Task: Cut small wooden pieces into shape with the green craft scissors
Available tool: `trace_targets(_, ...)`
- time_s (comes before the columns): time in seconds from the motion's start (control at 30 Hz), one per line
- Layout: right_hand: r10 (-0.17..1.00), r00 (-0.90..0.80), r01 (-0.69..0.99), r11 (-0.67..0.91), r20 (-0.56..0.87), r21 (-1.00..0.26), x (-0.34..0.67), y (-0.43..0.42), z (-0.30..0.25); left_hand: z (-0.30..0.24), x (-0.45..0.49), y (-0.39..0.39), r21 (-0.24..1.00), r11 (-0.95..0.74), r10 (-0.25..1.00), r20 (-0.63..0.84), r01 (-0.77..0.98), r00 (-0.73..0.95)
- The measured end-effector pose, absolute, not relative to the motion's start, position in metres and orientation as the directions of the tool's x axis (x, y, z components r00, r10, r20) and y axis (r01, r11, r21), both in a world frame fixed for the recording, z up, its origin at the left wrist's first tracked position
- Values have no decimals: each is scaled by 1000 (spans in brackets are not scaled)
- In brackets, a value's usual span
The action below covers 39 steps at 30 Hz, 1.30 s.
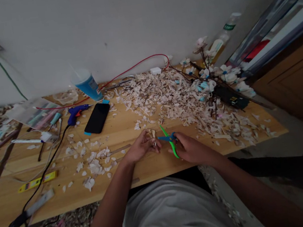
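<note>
Between the fingertips of my left hand point(141, 147) is a small pale, shell-like piece point(152, 133), pinched near the front of the table. My right hand point(190, 148) has its fingers in the handles of green and blue scissors point(169, 138). The scissors' blades stand apart, and the blue one points toward my left fingers. Loose cream-white flakes point(94, 164) lie to the left of my left hand. A broad heap of pale scraps point(162, 93) spreads behind both hands and to the right.
A dark phone point(97, 118), a blue glue gun point(76, 114) and a blue cup point(88, 86) stand or lie at the left. Artificial flower branches point(214, 78) lean near a bottle point(224, 37) at the right. A yellow box point(37, 181) sits front left.
</note>
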State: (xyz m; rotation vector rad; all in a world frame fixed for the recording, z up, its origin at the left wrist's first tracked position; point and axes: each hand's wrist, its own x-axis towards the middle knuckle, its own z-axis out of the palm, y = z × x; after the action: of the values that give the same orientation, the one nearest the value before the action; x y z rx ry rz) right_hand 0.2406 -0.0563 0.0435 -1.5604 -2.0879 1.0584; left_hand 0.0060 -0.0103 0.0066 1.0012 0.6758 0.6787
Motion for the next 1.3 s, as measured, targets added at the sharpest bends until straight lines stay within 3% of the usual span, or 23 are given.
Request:
trace_targets(0.13,939,-261,656,2,-224,-755,231,-65,36,7,8,-8,907,351,849,-203,-232,488)
trace_targets(0.27,957,-190,597,-66,-221,-799,212,-65,34,9,10,-7,916,365,860,-265,-164,437)
trace_targets(0.43,997,53,218,-64,-54,-974,179,-50,24,10,16,-9,949,307,886,-255,-78,389)
trace_targets(0.63,982,158,-42,-94,-100,-995,160,-29,16,3,18,-7,974,175,955,-132,-141,266)
trace_targets(0.87,986,78,-104,-136,-145,-985,165,-24,21,-2,10,-3,986,160,959,-147,-34,243)
trace_targets(1.17,989,-63,16,-137,-138,-990,172,-10,19,-4,9,-2,973,224,945,-204,-49,254)
trace_targets(1.3,994,-48,36,-100,-101,-994,170,-9,14,-2,10,-3,973,229,943,-215,-27,252)
